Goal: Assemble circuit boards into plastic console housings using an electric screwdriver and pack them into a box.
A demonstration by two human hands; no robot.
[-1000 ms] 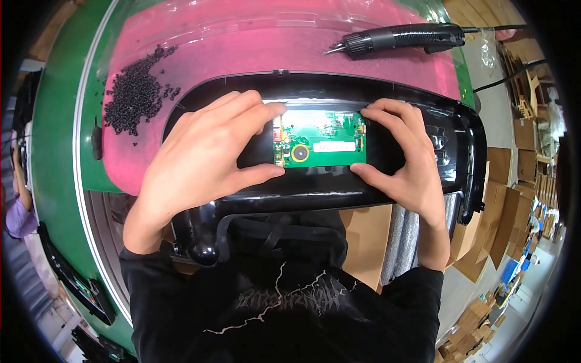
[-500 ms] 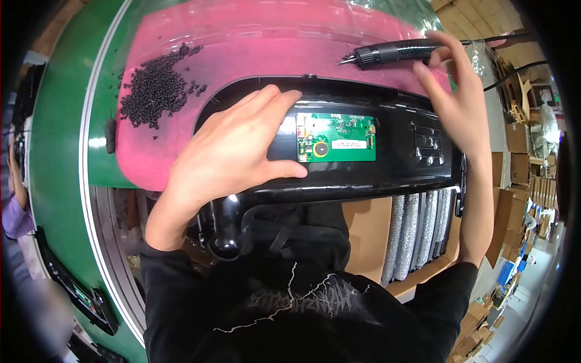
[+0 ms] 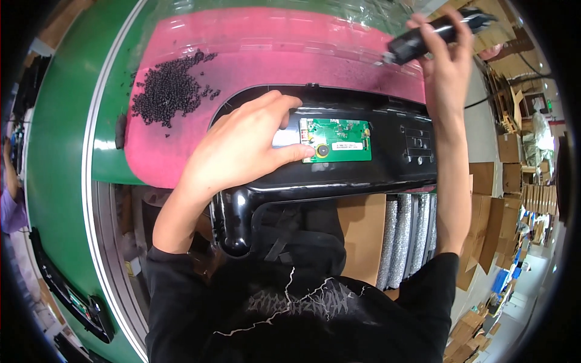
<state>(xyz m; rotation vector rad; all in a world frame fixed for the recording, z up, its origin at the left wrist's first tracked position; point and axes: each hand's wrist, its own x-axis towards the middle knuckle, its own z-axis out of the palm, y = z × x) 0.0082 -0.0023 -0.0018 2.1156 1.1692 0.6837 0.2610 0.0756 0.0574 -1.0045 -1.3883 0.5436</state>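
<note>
In the upper right, my right hand [image 3: 445,57] is closed around a black electric screwdriver [image 3: 417,45], lifted over the mat's edge with its tip pointing left and down. My left hand [image 3: 245,136] lies over the left part of a glossy black plastic housing [image 3: 387,172], thumb and fingers apart. The thumb touches the lower left corner of a green circuit board [image 3: 345,136] sitting in the housing, while the fingers rest on the black plastic by its upper left. A rounded black arm of the housing reaches toward my body.
A pile of small black screw-like pieces [image 3: 166,91] lies on the pink mat [image 3: 145,160]. Clear plastic trays [image 3: 272,30] stand along the back. Below right is a cardboard box [image 3: 363,233] with bubble-wrapped items. Another black housing [image 3: 69,290] lies at left; a person's purple sleeve [image 3: 13,209] shows there.
My right hand has taken hold of the screwdriver and raised it off the mat. My left thumb has shifted onto the board's corner.
</note>
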